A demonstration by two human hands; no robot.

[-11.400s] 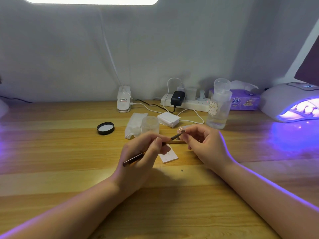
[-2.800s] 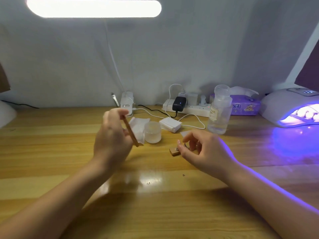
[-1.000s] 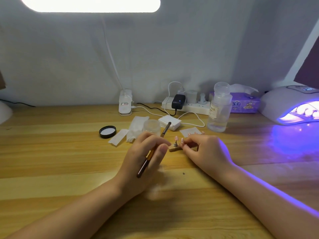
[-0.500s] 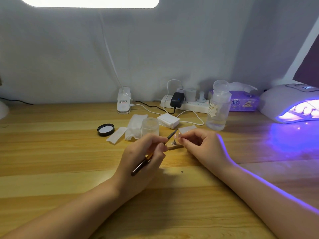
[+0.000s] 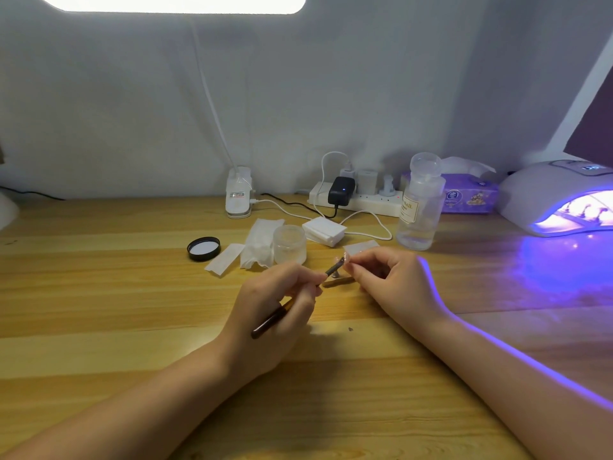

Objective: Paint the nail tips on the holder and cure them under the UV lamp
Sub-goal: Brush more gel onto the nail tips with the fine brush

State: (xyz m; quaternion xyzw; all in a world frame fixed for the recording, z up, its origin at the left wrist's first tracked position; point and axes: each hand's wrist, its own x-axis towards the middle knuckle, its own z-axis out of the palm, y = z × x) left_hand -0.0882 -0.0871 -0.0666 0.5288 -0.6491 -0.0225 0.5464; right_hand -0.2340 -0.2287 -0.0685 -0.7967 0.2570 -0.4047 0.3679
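The table is pale wood with a faintly glossy finish. The jar looks like frosted plastic, its black lid smooth. The bottle is clear plastic; the UV lamp smooth white plastic; the brush handle dark and glossy.

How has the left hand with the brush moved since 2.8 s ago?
Yes. The left hand came down from beside the frosted jar towards the viewer and now holds the brush tip against the nail tip.

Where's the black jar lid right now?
In the head view, the black jar lid lies flat on the wooden table, left of centre, just left of the white paper strip and crumpled tissue.
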